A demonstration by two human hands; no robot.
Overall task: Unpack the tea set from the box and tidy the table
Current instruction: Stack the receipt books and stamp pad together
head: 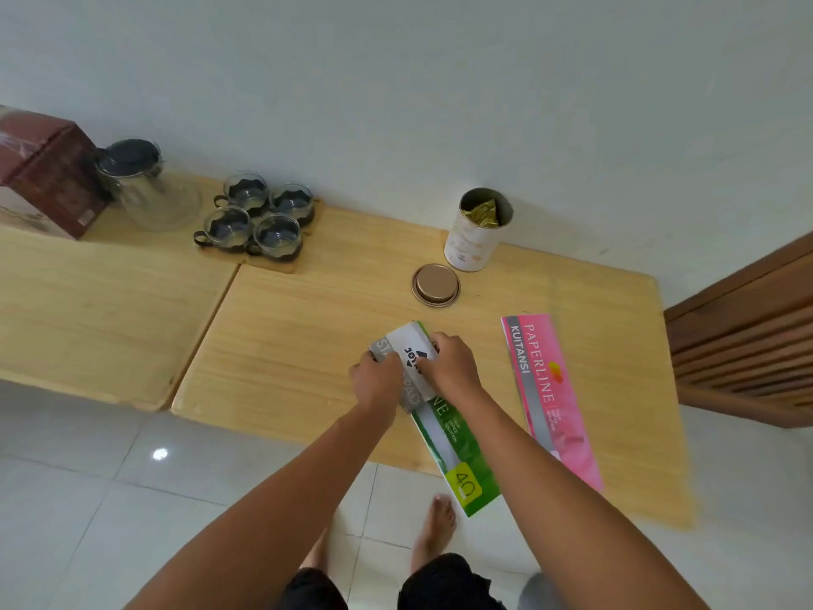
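Note:
A small grey-and-white stamp pad box (407, 345) lies on top of a long green booklet (457, 451) near the table's front edge. My left hand (377, 380) grips the box's left side and my right hand (448, 365) grips its right side. At the back left stands the dark red tea set box (48, 169), with a glass teapot (140, 187) beside it. Several glass cups (259, 217) sit together on a small wooden tray (281, 267).
A pink receipt booklet (550, 398) lies to the right of the green one. An open white tin (477, 231) holding a gold packet stands at the back, its round lid (435, 284) in front of it. A wooden slatted panel (743, 336) borders the table (286, 345) on the right.

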